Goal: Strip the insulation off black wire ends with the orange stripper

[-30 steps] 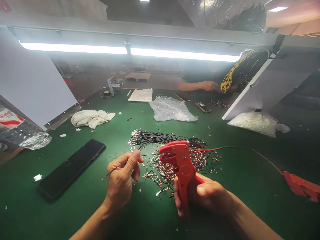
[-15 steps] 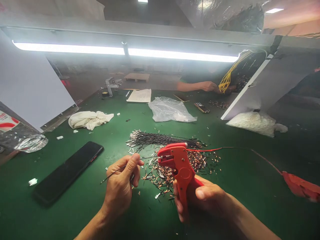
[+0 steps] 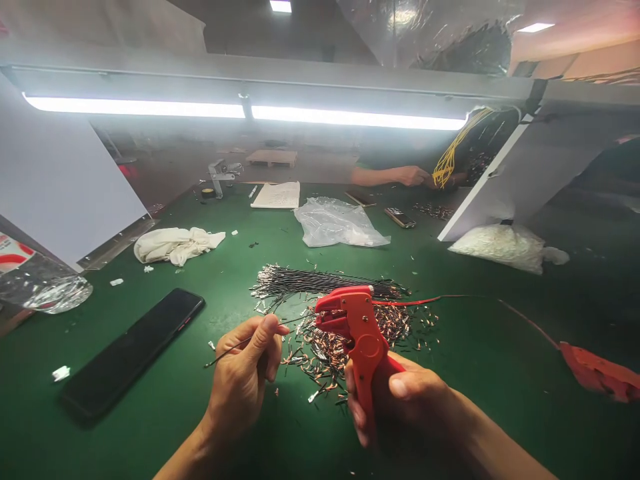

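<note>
Between thumb and fingers, my left hand (image 3: 245, 367) pinches a thin black wire (image 3: 225, 354), whose far end reaches the jaws of a red wire stripper (image 3: 367, 333). My right hand (image 3: 415, 397) is wrapped around the stripper's handles. Whether the wire sits inside the jaws is too small to tell. Under and behind the tool lies a heap of cut wire ends (image 3: 320, 360), copper and black. A bundle of black wires (image 3: 320, 282) with silvery terminals at its left end rests just beyond the heap.
A black phone (image 3: 135, 353) lies at left, near a white cloth (image 3: 180, 246) and a clear bottle (image 3: 45, 287). Farther back are a plastic bag (image 3: 337, 223), a notebook (image 3: 276, 195) and a bag of white pieces (image 3: 500, 248). Across the table, a person's hand (image 3: 413, 176) is by yellow wires (image 3: 445, 163).
The wire's far end sits slightly lower and less deep at the stripper's jaws. My right hand keeps its grip on the tool. The whole view has shifted a little.
</note>
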Action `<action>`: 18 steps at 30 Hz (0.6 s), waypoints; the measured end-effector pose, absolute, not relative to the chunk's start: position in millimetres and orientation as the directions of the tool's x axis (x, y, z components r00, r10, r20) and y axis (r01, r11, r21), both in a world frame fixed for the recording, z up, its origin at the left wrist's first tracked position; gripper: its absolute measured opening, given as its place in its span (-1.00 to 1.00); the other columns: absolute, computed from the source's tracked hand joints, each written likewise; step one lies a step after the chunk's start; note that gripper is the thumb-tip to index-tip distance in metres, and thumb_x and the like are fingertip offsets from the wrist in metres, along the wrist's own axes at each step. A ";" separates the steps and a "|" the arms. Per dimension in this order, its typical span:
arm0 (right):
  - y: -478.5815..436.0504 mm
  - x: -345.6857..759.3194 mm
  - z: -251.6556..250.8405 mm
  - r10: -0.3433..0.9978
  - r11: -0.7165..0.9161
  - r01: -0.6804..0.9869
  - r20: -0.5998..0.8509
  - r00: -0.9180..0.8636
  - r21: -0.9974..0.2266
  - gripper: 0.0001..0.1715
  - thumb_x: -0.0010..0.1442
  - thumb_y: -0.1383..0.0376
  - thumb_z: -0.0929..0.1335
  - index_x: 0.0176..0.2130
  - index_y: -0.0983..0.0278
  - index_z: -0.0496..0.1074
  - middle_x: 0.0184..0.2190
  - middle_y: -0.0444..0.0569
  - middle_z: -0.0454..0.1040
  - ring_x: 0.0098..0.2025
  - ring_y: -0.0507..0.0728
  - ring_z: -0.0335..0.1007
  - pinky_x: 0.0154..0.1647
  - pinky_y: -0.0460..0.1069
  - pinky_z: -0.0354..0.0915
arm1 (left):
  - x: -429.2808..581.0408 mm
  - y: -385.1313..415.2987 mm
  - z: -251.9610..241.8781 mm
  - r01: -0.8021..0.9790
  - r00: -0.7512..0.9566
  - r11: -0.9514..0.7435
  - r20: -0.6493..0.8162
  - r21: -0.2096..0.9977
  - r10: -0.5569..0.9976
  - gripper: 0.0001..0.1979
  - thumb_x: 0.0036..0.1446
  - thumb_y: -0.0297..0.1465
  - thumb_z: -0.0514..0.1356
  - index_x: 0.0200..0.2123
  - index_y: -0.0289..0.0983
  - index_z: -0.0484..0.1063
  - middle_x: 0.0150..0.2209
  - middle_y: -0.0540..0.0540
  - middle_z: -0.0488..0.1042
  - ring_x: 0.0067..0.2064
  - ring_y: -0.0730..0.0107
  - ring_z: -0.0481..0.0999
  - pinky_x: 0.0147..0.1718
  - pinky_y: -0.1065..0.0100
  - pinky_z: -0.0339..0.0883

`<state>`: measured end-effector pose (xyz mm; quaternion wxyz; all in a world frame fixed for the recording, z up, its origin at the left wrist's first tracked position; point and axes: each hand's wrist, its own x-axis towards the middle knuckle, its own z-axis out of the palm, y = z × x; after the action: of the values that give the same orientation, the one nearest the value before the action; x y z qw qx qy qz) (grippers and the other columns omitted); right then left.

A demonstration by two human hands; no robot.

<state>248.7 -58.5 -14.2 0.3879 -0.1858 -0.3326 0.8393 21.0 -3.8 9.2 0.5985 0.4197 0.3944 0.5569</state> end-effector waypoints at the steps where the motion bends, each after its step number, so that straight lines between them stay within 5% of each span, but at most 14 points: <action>1: -58.6 248.7 -14.2 0.776 -0.477 -0.526 -0.056 -0.629 -0.704 -0.46 0.05 0.15 0.41 -0.09 0.49 0.42 -0.32 0.17 0.51 -0.31 0.21 0.51 -0.27 0.06 0.36 | 21.2 -3.8 10.3 -0.338 0.066 0.026 -0.004 0.941 0.998 -0.65 0.02 -0.10 0.34 -0.50 -0.28 0.53 -0.80 0.12 0.22 -0.68 0.63 0.12 -0.59 0.47 -0.02; 18: -64.6 245.4 -21.4 0.800 -0.463 -0.582 -0.032 -0.600 -0.669 -0.52 0.10 0.12 0.37 -0.11 0.45 0.40 -0.39 0.05 0.44 -0.40 0.09 0.42 -0.37 -0.04 0.33 | 16.7 -5.3 1.8 -0.302 0.101 0.066 -0.037 0.951 0.994 -0.66 0.04 -0.10 0.33 -0.48 -0.28 0.54 -0.76 0.10 0.26 -0.67 0.64 0.15 -0.63 0.50 -0.02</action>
<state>245.4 -64.6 -21.4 0.4124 -0.1735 -0.3139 0.8374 16.7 -5.3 1.8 0.6070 0.4267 0.4057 0.5338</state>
